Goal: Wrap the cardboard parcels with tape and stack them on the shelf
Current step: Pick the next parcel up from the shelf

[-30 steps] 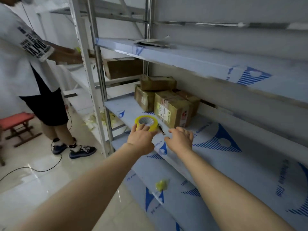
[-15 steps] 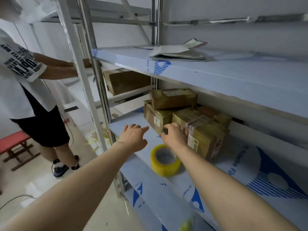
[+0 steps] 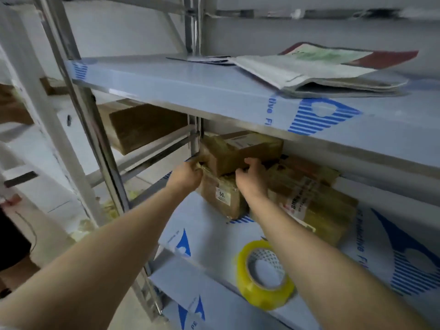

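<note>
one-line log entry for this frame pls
phase: handling stacked parcel | left hand: grips top parcel left end | right hand: grips its front edge | tape roll: on shelf, not held

The top parcel (image 3: pixel 238 152) is brown cardboard under yellowish tape. The lower parcel (image 3: pixel 228 206) is the same brown, with a white label (image 3: pixel 222 195) printed in black. The tape roll (image 3: pixel 262 295) is translucent yellow. The shelf (image 3: pixel 214 234) wears pale bluish-white film with blue striped emblems. The papers (image 3: pixel 309 67) above are white, tinged green, edged dark red.

I see dim, even light, motion blur smearing the upper left frame, and wide-angle bending at the edges.
</note>
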